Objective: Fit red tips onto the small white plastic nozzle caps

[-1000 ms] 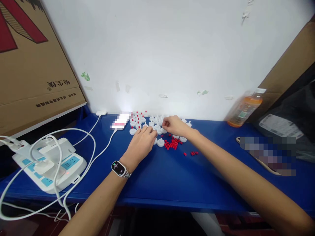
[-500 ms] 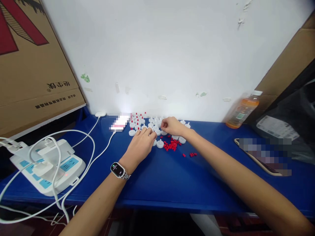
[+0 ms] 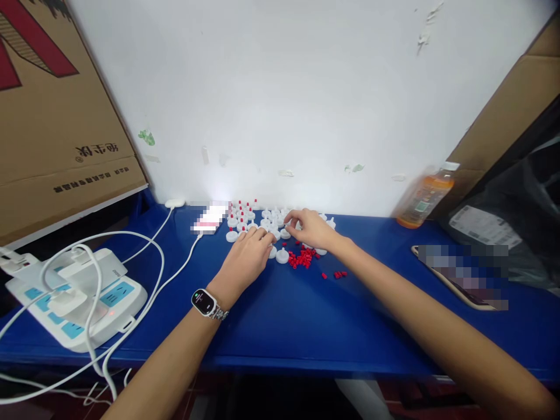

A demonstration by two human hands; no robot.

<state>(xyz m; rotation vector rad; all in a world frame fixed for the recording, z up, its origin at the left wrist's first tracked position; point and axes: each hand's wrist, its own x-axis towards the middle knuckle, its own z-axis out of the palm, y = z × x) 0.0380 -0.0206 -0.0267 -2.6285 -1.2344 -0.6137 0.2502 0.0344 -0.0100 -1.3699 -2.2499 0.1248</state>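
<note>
Since a second ago my right hand (image 3: 312, 228) has opened from a pinch, fingers spread over the white caps (image 3: 271, 220) near the wall; my left hand (image 3: 245, 256) rests curled beside them, its grip hidden. A careless sweep could scatter the red plugs (image 3: 301, 258) off the tabletop (image 3: 306, 315).

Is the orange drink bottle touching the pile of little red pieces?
Apart. The head view shows the orange drink bottle leaning at the wall far to the right, with bare blue table between it and the red pieces.
</note>
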